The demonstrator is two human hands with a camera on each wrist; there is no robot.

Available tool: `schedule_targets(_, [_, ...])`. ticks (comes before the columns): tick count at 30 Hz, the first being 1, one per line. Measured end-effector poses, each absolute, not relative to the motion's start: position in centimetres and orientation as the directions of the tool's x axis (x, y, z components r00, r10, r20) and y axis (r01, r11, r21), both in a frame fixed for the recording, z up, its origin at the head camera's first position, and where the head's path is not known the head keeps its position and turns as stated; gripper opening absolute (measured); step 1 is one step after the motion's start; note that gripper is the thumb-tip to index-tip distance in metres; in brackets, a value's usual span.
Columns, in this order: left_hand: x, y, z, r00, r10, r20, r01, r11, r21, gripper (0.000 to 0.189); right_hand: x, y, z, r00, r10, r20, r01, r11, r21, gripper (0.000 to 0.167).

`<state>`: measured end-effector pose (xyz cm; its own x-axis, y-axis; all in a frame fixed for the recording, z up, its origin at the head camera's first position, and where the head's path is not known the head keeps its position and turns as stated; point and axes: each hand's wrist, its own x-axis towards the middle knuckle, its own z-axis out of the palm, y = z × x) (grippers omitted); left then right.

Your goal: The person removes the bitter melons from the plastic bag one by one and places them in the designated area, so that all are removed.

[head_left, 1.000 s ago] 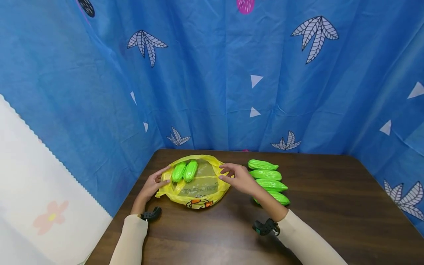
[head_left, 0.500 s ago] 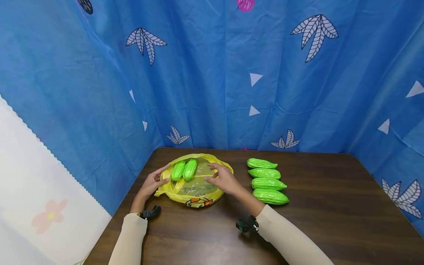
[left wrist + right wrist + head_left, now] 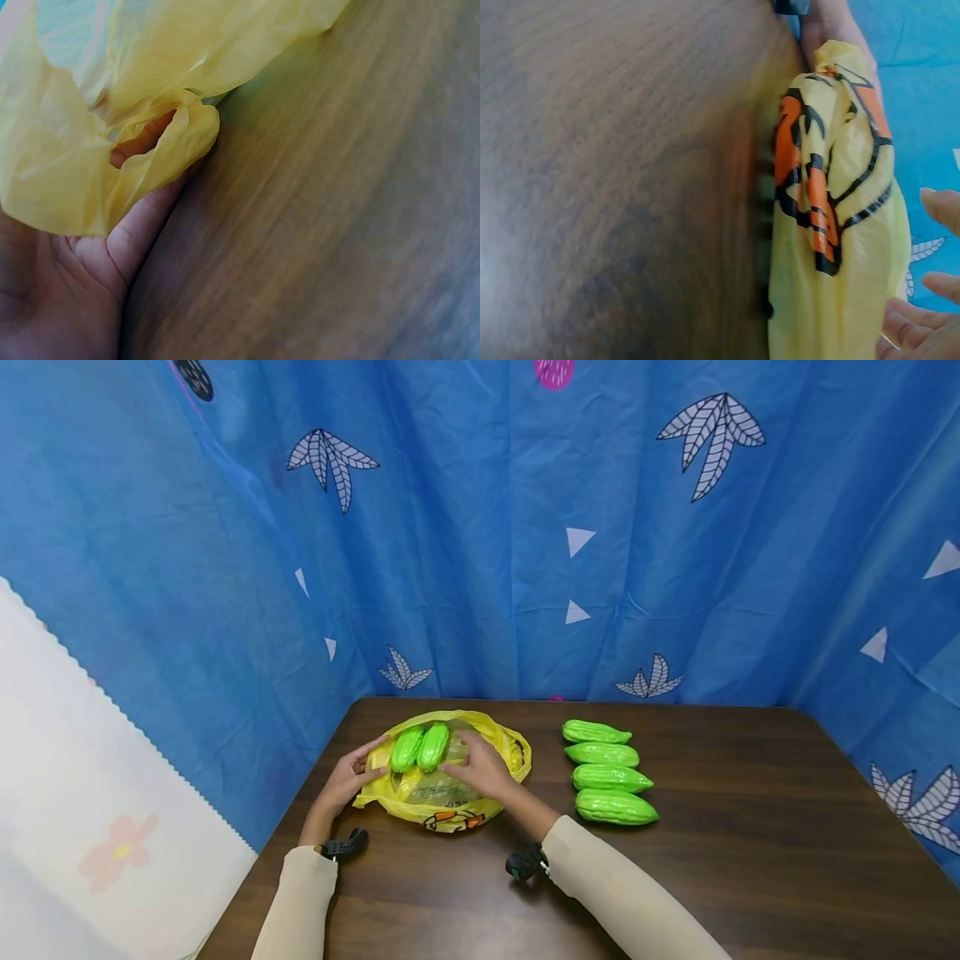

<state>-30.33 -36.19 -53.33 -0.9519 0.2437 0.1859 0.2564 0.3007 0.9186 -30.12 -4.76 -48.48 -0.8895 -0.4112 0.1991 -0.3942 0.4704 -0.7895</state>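
A yellow plastic bag [image 3: 411, 812] with an orange and black print lies on the table, its mouth spread wide. Two bright green bitter gourds [image 3: 433, 747] rest side by side in its left part. My left hand [image 3: 347, 779] holds the bag's left edge between thumb and fingers. In the left wrist view, yellow film [image 3: 67, 172] drapes over that hand and hides part of its fingers. My right hand [image 3: 482, 768] reaches over the bag's mouth with fingers apart, the fingertips close to the right-hand gourd. Nothing shows between them.
Several more bitter gourds [image 3: 615, 807] lie in a column on the dark wooden table [image 3: 750, 827], right of the bag. A blue patterned curtain [image 3: 480, 527] stands behind the table and along its sides. White cloth [image 3: 90, 760] hangs at the left.
My right hand has moved left from the bag's right rim, across the mouth to beside the gourds inside. The left hand stays at the left edge; the gourds have not moved.
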Motion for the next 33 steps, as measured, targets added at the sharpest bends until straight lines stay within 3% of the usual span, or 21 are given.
schedule_targets(14, [-30.4, -35.9, -53.4, -0.952, 0.245, 0.182, 0.252, 0.297, 0.921, 0.064, -30.8, -6.3, -49.8, -0.901, -0.396, 0.175, -0.393, 0.579, -0.714, 0.074])
schedule_targets(24, [-30.2, -35.9, -53.2, -0.952, 0.252, 0.172, 0.231, 0.227, 0.946, 0.064, -31.2, -7.3, -49.4, -0.875, -0.436, 0.208, -0.447, 0.566, -0.692, 0.074])
schedule_targets(33, [-30.2, -36.0, -53.2, -0.951, 0.253, 0.176, 0.241, 0.253, 0.937, 0.065, -31.4, -8.1, -49.2, -0.877, -0.448, 0.175, -0.438, 0.595, -0.674, 0.081])
